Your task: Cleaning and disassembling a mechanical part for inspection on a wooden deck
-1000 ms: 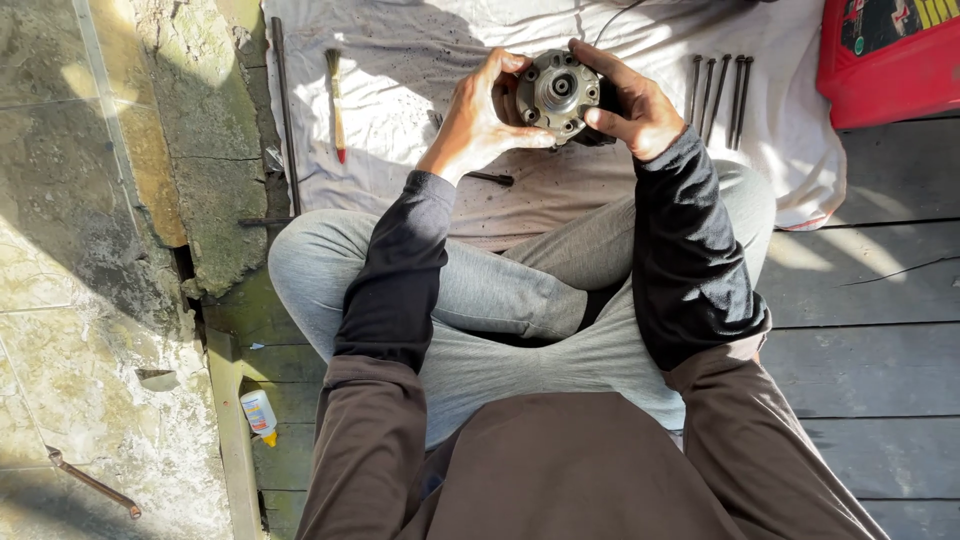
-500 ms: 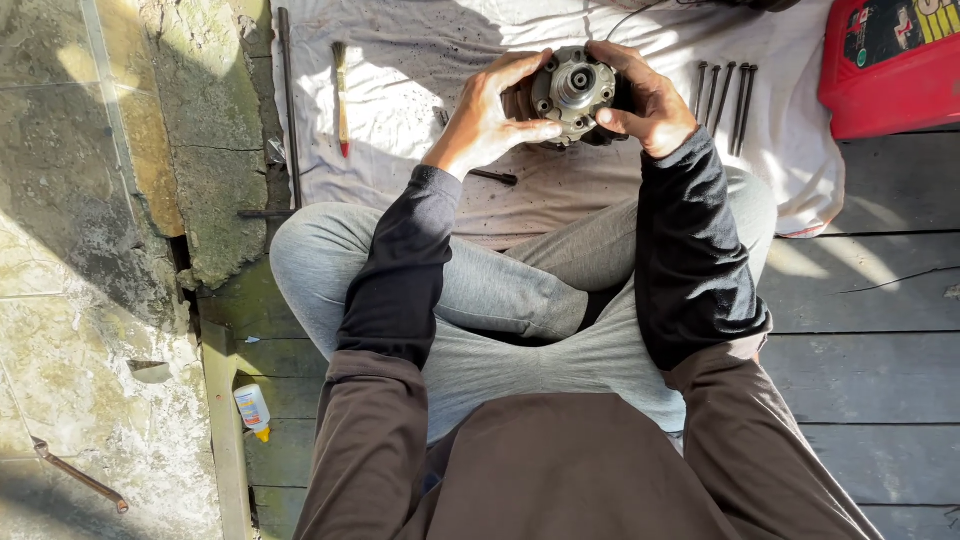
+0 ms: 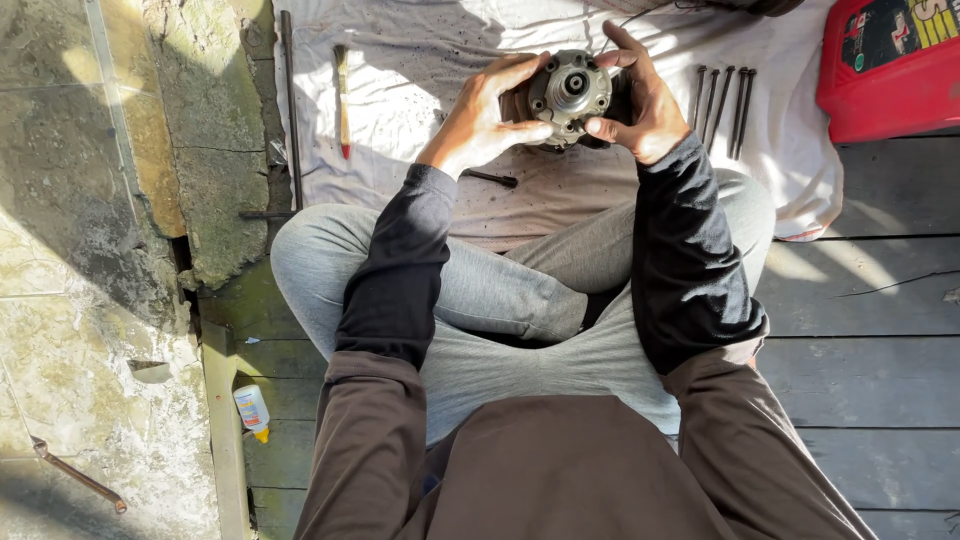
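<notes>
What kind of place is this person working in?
Probably an informal outdoor repair spot on a sunlit wooden deck: both hands hold a round metal part over a stained white cloth, with long bolts laid alongside.

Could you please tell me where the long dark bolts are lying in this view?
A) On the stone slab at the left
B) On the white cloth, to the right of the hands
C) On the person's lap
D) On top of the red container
B: the long dark bolts lie side by side on the white cloth, just right of the right hand that holds the round metal part.
</notes>
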